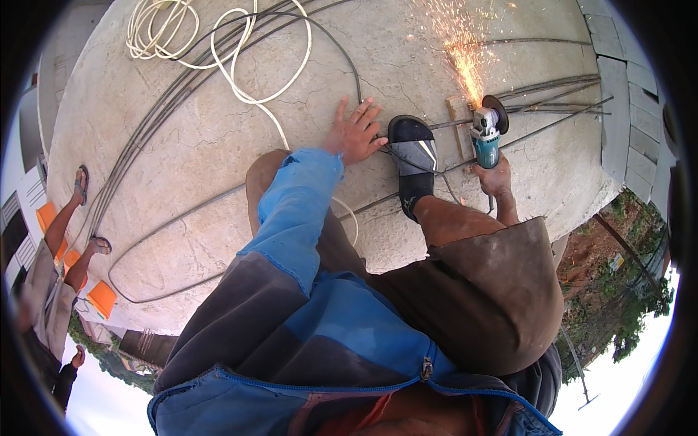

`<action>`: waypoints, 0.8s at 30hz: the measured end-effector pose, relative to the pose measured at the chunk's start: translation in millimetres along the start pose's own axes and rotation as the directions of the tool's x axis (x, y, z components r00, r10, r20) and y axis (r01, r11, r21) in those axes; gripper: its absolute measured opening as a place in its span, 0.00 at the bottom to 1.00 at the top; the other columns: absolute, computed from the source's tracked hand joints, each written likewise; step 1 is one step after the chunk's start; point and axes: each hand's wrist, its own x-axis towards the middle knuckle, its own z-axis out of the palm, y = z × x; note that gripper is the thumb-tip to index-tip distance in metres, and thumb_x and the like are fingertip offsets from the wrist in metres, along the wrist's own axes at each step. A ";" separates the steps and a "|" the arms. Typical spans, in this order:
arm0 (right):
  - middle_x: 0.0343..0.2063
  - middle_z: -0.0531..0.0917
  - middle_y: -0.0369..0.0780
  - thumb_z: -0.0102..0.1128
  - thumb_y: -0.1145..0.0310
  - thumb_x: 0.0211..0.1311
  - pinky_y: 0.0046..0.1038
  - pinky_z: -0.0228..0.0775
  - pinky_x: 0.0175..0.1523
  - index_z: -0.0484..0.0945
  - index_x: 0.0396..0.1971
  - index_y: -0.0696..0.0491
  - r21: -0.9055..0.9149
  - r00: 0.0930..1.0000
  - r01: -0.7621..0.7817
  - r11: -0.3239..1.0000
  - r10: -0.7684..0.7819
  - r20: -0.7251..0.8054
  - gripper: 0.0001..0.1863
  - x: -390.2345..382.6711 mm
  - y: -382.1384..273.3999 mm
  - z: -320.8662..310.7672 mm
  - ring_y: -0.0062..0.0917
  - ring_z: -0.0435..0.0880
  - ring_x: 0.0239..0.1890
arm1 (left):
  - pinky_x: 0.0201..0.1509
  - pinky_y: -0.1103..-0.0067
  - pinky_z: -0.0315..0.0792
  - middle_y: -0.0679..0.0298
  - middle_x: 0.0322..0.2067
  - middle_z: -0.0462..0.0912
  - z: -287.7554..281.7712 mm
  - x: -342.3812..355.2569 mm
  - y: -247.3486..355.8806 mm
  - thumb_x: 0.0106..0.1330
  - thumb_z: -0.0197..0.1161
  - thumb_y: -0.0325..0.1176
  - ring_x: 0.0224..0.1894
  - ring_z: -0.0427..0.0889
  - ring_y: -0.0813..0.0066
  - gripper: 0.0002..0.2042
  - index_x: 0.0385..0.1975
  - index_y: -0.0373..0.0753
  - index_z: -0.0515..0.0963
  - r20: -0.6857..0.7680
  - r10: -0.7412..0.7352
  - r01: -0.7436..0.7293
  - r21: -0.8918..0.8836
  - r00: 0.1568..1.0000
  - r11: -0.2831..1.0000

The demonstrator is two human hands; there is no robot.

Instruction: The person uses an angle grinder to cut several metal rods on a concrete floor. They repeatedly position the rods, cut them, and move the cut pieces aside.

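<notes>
My right hand [496,176] is wrapped round the teal body of an angle grinder [485,142]. Its dark cutting disc [496,114] stands against thin steel rods [542,109], and orange sparks [463,54] spray away toward the far side. My left hand [354,132] rests on the concrete with fingers spread, holding nothing, just left of my foot in a black and grey slide sandal [413,154]. That foot is over a rod lying crosswise. A dark cord [440,171] runs past the sandal. Where exactly the disc meets the rod is hidden.
A white cable [234,69] lies in loops at the far left beside long bundled rods [149,116]. One bent rod [120,287] curves at the left. A short wooden strip [456,129] is near the grinder. Another person's sandalled foot [100,245] stands at the left edge by orange blocks [102,299].
</notes>
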 end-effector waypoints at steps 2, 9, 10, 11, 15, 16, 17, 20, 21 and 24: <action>0.44 0.91 0.52 0.80 0.60 0.48 0.43 0.83 0.57 0.83 0.52 0.61 0.000 1.000 -0.003 1.000 0.003 0.016 0.31 2.3 -4.1 1.7 0.46 0.92 0.48 | 0.86 0.34 0.34 0.60 0.78 0.71 -1.0 -3.1 -1.1 0.83 0.53 0.61 0.87 0.54 0.60 0.26 0.52 0.44 0.86 0.015 -0.015 0.015 0.006 1.000 1.000; 0.45 0.91 0.52 0.80 0.60 0.48 0.42 0.83 0.58 0.83 0.52 0.61 0.018 0.999 -0.023 1.000 0.023 0.031 0.31 1.6 -6.6 0.2 0.44 0.92 0.48 | 0.85 0.32 0.37 0.63 0.80 0.68 -1.6 -2.6 -1.0 0.85 0.48 0.61 0.88 0.52 0.61 0.26 0.54 0.47 0.84 0.050 -0.018 0.016 0.039 0.999 0.999; 0.45 0.91 0.51 0.80 0.60 0.48 0.42 0.83 0.58 0.83 0.52 0.61 0.019 0.999 -0.022 1.000 0.022 0.028 0.31 1.7 -6.2 0.4 0.44 0.92 0.48 | 0.85 0.32 0.37 0.63 0.80 0.68 -1.9 -2.4 -0.8 0.85 0.48 0.61 0.88 0.52 0.61 0.26 0.54 0.47 0.84 0.056 -0.020 0.017 0.044 0.998 0.999; 0.44 0.91 0.51 0.80 0.60 0.48 0.42 0.83 0.58 0.83 0.52 0.61 0.019 0.999 -0.021 1.000 0.020 0.025 0.31 1.7 -5.8 0.7 0.44 0.92 0.48 | 0.86 0.32 0.36 0.63 0.80 0.68 -2.3 -2.4 -0.7 0.85 0.48 0.61 0.88 0.52 0.62 0.26 0.54 0.47 0.84 0.056 -0.022 0.019 0.041 0.998 0.999; 0.44 0.91 0.51 0.80 0.60 0.48 0.41 0.83 0.58 0.83 0.52 0.61 0.021 0.999 -0.021 1.000 0.020 0.031 0.31 2.3 -4.8 0.2 0.43 0.92 0.48 | 0.86 0.33 0.36 0.63 0.80 0.68 -2.8 -2.8 -0.5 0.85 0.48 0.62 0.88 0.52 0.62 0.26 0.54 0.47 0.84 0.047 -0.020 0.019 0.033 0.999 0.999; 0.44 0.91 0.50 0.80 0.60 0.48 0.41 0.83 0.57 0.83 0.52 0.61 0.012 0.999 -0.021 1.000 0.020 0.029 0.31 2.4 -4.6 0.3 0.43 0.92 0.48 | 0.86 0.33 0.36 0.63 0.80 0.68 -2.8 -2.8 -0.4 0.85 0.48 0.62 0.88 0.52 0.62 0.26 0.54 0.47 0.84 0.042 -0.018 0.017 0.032 0.999 0.999; 0.44 0.91 0.50 0.80 0.60 0.48 0.41 0.83 0.57 0.83 0.52 0.60 0.004 0.999 -0.020 1.000 0.020 0.027 0.31 2.4 -4.4 0.2 0.43 0.92 0.47 | 0.86 0.33 0.36 0.63 0.80 0.68 -2.8 -2.8 -0.2 0.85 0.48 0.62 0.88 0.52 0.62 0.26 0.54 0.47 0.84 0.042 -0.019 0.018 0.030 0.999 0.999; 0.44 0.91 0.50 0.80 0.60 0.48 0.41 0.83 0.57 0.83 0.52 0.60 0.020 0.999 -0.026 0.999 0.025 0.033 0.31 1.6 -6.4 0.1 0.42 0.92 0.47 | 0.86 0.33 0.36 0.62 0.79 0.69 -1.2 -3.4 -0.5 0.85 0.49 0.61 0.88 0.53 0.62 0.26 0.53 0.47 0.84 0.038 -0.022 0.021 0.026 0.999 0.999; 0.44 0.91 0.50 0.80 0.60 0.48 0.41 0.83 0.57 0.83 0.52 0.60 0.032 0.999 -0.029 0.999 0.028 0.036 0.31 1.1 -7.7 -0.2 0.42 0.92 0.47 | 0.86 0.33 0.36 0.62 0.79 0.69 -0.7 -3.6 -0.7 0.85 0.49 0.61 0.88 0.53 0.62 0.26 0.53 0.47 0.84 0.033 -0.021 0.020 0.024 0.999 0.999; 0.44 0.91 0.50 0.80 0.60 0.48 0.41 0.83 0.57 0.83 0.52 0.60 0.015 0.999 -0.021 1.000 0.020 0.030 0.31 0.7 -11.8 -0.9 0.42 0.92 0.47 | 0.86 0.33 0.37 0.62 0.79 0.70 -1.6 -4.3 -0.9 0.85 0.49 0.61 0.88 0.53 0.62 0.26 0.53 0.46 0.84 0.024 -0.021 0.020 0.027 0.999 0.999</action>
